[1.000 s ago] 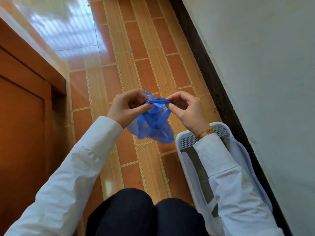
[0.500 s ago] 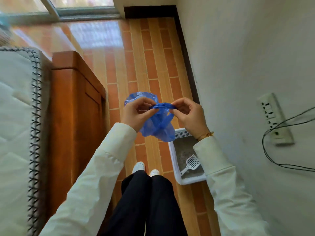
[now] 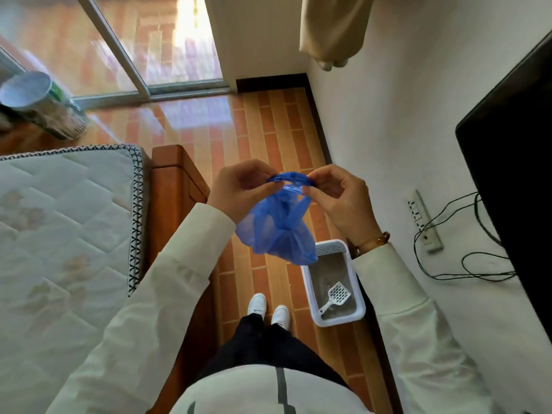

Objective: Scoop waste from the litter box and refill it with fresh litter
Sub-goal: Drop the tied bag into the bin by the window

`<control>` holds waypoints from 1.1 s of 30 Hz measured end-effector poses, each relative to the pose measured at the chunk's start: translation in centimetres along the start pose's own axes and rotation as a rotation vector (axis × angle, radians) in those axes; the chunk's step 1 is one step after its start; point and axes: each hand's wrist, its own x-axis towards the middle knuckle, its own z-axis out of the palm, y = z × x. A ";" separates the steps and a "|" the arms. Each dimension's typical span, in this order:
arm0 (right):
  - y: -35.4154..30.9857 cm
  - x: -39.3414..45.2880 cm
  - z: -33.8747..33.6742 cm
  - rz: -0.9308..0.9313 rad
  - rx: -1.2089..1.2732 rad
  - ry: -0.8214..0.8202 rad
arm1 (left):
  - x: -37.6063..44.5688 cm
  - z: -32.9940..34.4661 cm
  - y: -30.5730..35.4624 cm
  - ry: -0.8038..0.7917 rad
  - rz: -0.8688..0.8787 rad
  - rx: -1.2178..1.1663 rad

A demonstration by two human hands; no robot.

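A blue plastic bag (image 3: 279,231) hangs in front of my chest, its handles stretched between both hands. My left hand (image 3: 236,189) pinches the left end of the handles and my right hand (image 3: 337,198) pinches the right end. Far below on the floor, against the wall, stands a white litter box (image 3: 357,307) with grey litter inside. A white slotted scoop (image 3: 336,295) lies in the litter. The bag's lower part hides the box's near-left corner.
A bed with a quilted mattress (image 3: 65,234) and wooden frame (image 3: 176,186) fills the left. A power strip (image 3: 424,222) with cables hangs on the right wall beside a dark screen (image 3: 513,180). A glass sliding door (image 3: 143,43) lies ahead, across a narrow tiled floor strip (image 3: 277,138).
The view has risen from a crouch to standing, so the litter box now appears far below. Both hands kept hold of the blue bag and rose with it.
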 end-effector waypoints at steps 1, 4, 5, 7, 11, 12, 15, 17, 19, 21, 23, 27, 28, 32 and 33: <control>-0.3 -0.1 -0.1 -0.006 0.004 -0.007 | -0.2 -0.1 0.3 0.010 0.008 -0.005; -0.6 0.3 -0.4 -0.037 0.026 -0.017 | -0.1 -0.2 0.8 0.046 0.038 -0.005; -0.7 0.7 -0.4 -0.049 0.028 -0.022 | 0.0 -0.4 0.9 0.053 0.043 0.001; -0.8 1.7 -0.2 -0.066 0.020 -0.035 | 0.6 -0.8 0.9 0.068 0.047 0.014; -0.6 4.5 0.3 -0.070 -0.003 -0.060 | 2.9 -1.9 0.8 0.099 0.054 0.001; -0.6 5.5 0.5 -0.072 -0.012 -0.062 | 3.7 -2.3 0.7 0.110 0.059 -0.002; -0.5 9.2 1.1 -0.083 -0.019 -0.063 | 6.8 -3.7 -0.1 0.138 0.086 0.002; -0.6 12.1 1.8 -0.098 -0.019 -0.084 | 9.2 -5.0 -0.9 0.150 0.087 0.008; -0.6 15.4 2.5 -0.110 -0.016 -0.106 | 11.8 -6.5 -1.5 0.164 0.088 -0.002; -0.7 19.2 3.4 -0.118 -0.017 -0.134 | 14.6 -8.3 -2.0 0.175 0.099 0.003; -1.0 23.1 4.4 -0.118 -0.022 -0.162 | 17.5 -10.4 -2.3 0.184 0.109 0.021; -2.2 31.5 6.7 -0.140 -0.008 -0.199 | 23.8 -14.9 -2.9 0.217 0.129 0.066; -2.5 33.5 7.4 -0.151 -0.001 -0.207 | 25.5 -16.1 -3.0 0.236 0.126 0.071; -3.9 41.9 10.2 -0.178 0.013 -0.229 | 31.8 -20.8 -3.4 0.313 0.135 0.095; -4.2 44.0 11.0 -0.183 0.009 -0.232 | 33.2 -21.9 -3.5 0.331 0.134 0.105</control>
